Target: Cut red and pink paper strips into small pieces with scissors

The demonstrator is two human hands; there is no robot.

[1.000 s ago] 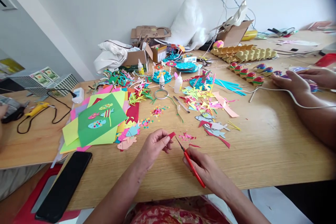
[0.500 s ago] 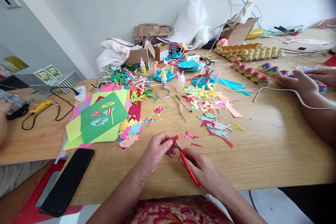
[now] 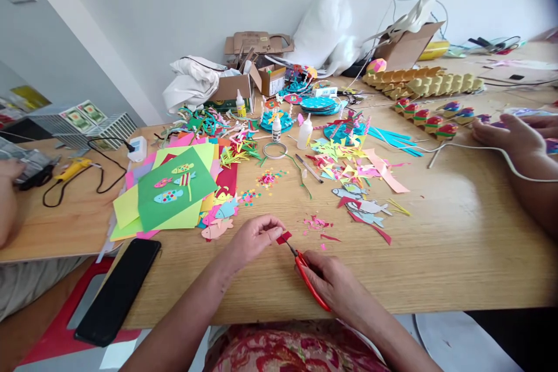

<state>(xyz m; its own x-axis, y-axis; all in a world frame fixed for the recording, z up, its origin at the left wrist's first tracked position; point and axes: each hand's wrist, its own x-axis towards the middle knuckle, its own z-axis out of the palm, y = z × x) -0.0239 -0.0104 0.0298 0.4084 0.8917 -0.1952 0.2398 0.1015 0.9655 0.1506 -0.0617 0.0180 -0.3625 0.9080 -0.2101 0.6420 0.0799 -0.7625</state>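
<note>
Between the thumb and fingers of my left hand (image 3: pixel 257 238) is a small piece of dark red paper (image 3: pixel 285 236). My right hand (image 3: pixel 333 279) grips red-handled scissors (image 3: pixel 310 285), whose tips meet the paper's lower edge. Just beyond my hands lie pink paper snippets (image 3: pixel 316 222) and a thin red strip (image 3: pixel 330 238). Paper fish cutouts (image 3: pixel 218 228) sit to the left of my hands. Grey fish cutouts (image 3: pixel 366 206) with red scraps among them rest to the right.
A green sheet (image 3: pixel 178 192) with decorated paper fish tops a stack of coloured paper. A black phone (image 3: pixel 117 290) lies at the left front edge. Glue bottles (image 3: pixel 305 133) stand mid-table. Another person's hands (image 3: pixel 514 139) are at the right, near painted egg-carton pieces (image 3: pixel 422 119).
My left hand has shifted its hold, and more of the red paper shows flat at its fingertips. The scissors stay at the paper. The whole view has moved slightly.
</note>
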